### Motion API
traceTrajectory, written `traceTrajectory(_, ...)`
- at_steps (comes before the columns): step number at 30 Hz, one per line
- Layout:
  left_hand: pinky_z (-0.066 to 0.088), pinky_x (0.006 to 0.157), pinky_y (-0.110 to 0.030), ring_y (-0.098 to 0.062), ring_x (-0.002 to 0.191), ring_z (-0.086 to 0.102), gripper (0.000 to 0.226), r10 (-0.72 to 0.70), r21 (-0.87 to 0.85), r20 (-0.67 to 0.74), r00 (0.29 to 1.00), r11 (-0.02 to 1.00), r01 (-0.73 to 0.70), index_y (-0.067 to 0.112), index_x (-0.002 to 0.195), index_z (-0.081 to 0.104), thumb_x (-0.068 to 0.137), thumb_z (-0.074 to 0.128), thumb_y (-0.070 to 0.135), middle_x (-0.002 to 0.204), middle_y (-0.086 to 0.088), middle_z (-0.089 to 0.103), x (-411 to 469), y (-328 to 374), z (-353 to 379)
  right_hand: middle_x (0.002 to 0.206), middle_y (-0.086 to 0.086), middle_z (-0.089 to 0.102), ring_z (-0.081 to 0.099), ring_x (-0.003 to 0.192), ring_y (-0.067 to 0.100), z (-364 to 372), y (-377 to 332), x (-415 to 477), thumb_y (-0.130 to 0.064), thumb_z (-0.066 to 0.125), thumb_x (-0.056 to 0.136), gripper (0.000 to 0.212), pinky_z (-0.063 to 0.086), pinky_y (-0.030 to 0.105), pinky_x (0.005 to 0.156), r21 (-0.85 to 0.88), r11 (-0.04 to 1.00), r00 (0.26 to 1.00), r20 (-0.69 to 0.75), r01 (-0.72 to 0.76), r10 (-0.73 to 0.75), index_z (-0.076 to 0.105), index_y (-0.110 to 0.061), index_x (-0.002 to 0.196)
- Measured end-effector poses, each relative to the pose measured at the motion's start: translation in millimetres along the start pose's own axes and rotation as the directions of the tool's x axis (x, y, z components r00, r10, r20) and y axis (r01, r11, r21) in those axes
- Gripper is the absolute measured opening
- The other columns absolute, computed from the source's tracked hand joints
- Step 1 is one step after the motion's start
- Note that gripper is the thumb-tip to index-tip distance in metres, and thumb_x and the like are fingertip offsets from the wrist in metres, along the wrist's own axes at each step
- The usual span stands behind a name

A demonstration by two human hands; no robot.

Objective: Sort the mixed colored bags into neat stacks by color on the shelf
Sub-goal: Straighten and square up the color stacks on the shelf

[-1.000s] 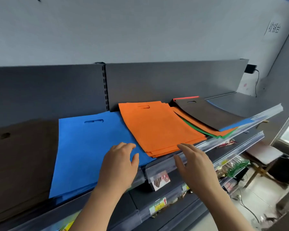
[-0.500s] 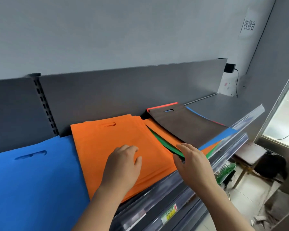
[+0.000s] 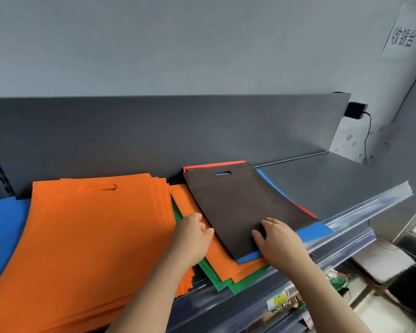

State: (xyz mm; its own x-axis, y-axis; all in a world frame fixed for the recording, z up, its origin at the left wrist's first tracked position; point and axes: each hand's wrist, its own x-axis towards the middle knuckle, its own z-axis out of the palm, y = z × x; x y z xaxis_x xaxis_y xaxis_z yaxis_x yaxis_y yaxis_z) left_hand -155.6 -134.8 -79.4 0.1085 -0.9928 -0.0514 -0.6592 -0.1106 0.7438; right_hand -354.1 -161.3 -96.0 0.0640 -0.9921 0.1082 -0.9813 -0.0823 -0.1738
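A mixed pile lies on the grey shelf point(image 3: 334, 188). A brown bag point(image 3: 245, 207) is on top, over a blue bag point(image 3: 315, 233), a red bag point(image 3: 214, 163), an orange bag point(image 3: 226, 265) and a green bag point(image 3: 216, 282). My right hand point(image 3: 279, 241) sits on the brown bag's near corner, with bent fingers and thumb pinching it. My left hand point(image 3: 192, 239) rests on the loose orange bag, right beside the brown bag's left edge. Left of the pile lies a thick orange stack point(image 3: 94, 236). A blue stack point(image 3: 3, 236) shows at the far left.
The shelf has a grey back panel point(image 3: 154, 131) and a clear plastic front rail point(image 3: 370, 207). Bare shelf stretches right of the pile. Lower shelves with packaged goods point(image 3: 283, 301) sit below. A black adapter point(image 3: 356, 110) hangs on the wall, and a stool point(image 3: 382, 260) stands at lower right.
The view has swung right. Both hands moved right off the orange stack's front edge. The left now rests on the loose orange bag and the right has taken the brown bag's corner.
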Motion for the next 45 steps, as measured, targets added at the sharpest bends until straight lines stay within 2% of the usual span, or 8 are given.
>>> traceTrajectory(2, 0.048, 0.08, -0.03, -0.024, 0.086, 0.056, 0.013, -0.075, -0.077, -0.01, 0.997, 0.994, 0.074, 0.024, 0.089, 0.047, 0.092, 0.059, 0.021, 0.082, 0.009, 0.05, 8.1, 8.8, 8.9, 0.112, -0.004, 0.06, 0.054, 0.109, 0.016, 1.0, 5.3, 2.1, -0.036, 0.039, 0.096, 0.032, 0.043, 0.028, 0.086, 0.023, 0.999, 0.999, -0.016, 0.043, -0.043, 0.063, -0.016, 0.103)
traceTrajectory(5, 0.042, 0.082, -0.027, -0.026, 0.112, 0.056, 0.043, -0.17, -0.177, -0.075, 0.982, 0.972, 0.155, 0.01, 0.126, 0.046, 0.088, 0.065, 0.02, 0.116, -0.002, 0.056, 12.9, 16.5, 15.9, 0.117, -0.008, 0.061, 0.053, 0.111, 0.011, 3.7, 7.6, 2.0, -0.029, 0.04, 0.097, 0.03, 0.046, 0.026, 0.086, 0.114, 0.979, 0.986, -0.043, 0.168, -0.164, 0.064, -0.018, 0.111)
traceTrajectory(8, 0.04, 0.08, -0.025, -0.026, 0.113, 0.056, 0.052, -0.193, -0.178, -0.233, 0.953, 0.972, 0.153, 0.006, 0.131, 0.042, 0.085, 0.067, 0.011, 0.129, -0.009, 0.055, 13.8, 21.4, 16.7, 0.115, -0.008, 0.065, 0.057, 0.107, 0.01, 1.9, 12.5, 2.9, -0.024, 0.045, 0.096, 0.028, 0.047, 0.025, 0.089, 0.242, 0.929, 0.96, -0.06, 0.281, -0.275, 0.066, -0.021, 0.114)
traceTrajectory(17, 0.045, 0.062, -0.028, -0.021, 0.087, 0.058, 0.032, -0.261, -0.227, -0.232, 0.937, 0.951, 0.208, 0.012, 0.111, 0.051, 0.082, 0.065, 0.016, 0.107, -0.003, 0.061, 20.5, 10.8, 21.6, 0.089, -0.006, 0.059, 0.057, 0.092, 0.017, 6.3, 54.9, 22.1, -0.042, 0.04, 0.096, 0.025, 0.039, 0.032, 0.098, 0.039, 0.996, 0.993, -0.086, 0.079, -0.075, 0.046, -0.02, 0.085)
traceTrajectory(27, 0.04, 0.059, -0.02, -0.017, 0.088, 0.057, 0.026, -0.135, -0.186, -0.368, 0.92, 0.98, 0.069, 0.013, 0.098, 0.05, 0.081, 0.069, 0.008, 0.098, 0.006, 0.057, 13.5, 16.4, 17.8, 0.119, -0.006, 0.06, 0.054, 0.11, 0.016, 10.0, 56.5, 19.6, -0.036, 0.045, 0.096, 0.03, 0.036, 0.031, 0.105, 0.191, 0.969, 0.983, -0.124, 0.156, -0.133, 0.056, -0.02, 0.119)
traceTrajectory(33, 0.045, 0.063, -0.016, 0.0, 0.083, 0.06, 0.031, -0.094, -0.445, -0.367, 0.926, 0.891, -0.085, 0.034, 0.092, 0.055, 0.084, 0.068, 0.007, 0.093, 0.016, 0.064, -8.8, 19.7, -2.8, 0.097, 0.0, 0.053, 0.052, 0.098, 0.025, 6.0, 53.9, 26.5, -0.05, 0.039, 0.093, 0.041, 0.039, 0.037, 0.09, 0.186, 0.982, 0.999, -0.033, 0.022, -0.016, 0.047, -0.014, 0.11)
traceTrajectory(39, 0.051, 0.082, -0.027, -0.003, 0.094, 0.062, 0.032, -0.09, -0.457, -0.418, 0.904, 0.881, -0.123, 0.037, 0.097, 0.056, 0.084, 0.069, 0.01, 0.101, 0.016, 0.066, -34.0, -0.3, -30.8, 0.132, 0.008, 0.051, 0.044, 0.124, 0.029, -3.5, 17.8, 25.5, -0.05, 0.043, 0.093, 0.065, 0.027, 0.046, 0.11, 0.357, 0.934, 0.998, 0.054, -0.006, -0.014, 0.027, -0.013, 0.144)
traceTrajectory(45, 0.047, 0.074, -0.022, 0.0, 0.087, 0.061, 0.029, -0.109, -0.433, -0.499, 0.86, 0.891, -0.138, 0.033, 0.09, 0.056, 0.083, 0.07, 0.009, 0.093, 0.017, 0.065, -63.8, -24.7, -65.4, 0.118, 0.004, 0.059, 0.054, 0.109, 0.021, -11.6, -31.0, 1.6, -0.029, 0.064, 0.086, 0.062, 0.043, 0.03, 0.088, 0.573, 0.817, 0.997, -0.007, 0.065, -0.075, 0.036, -0.018, 0.14)
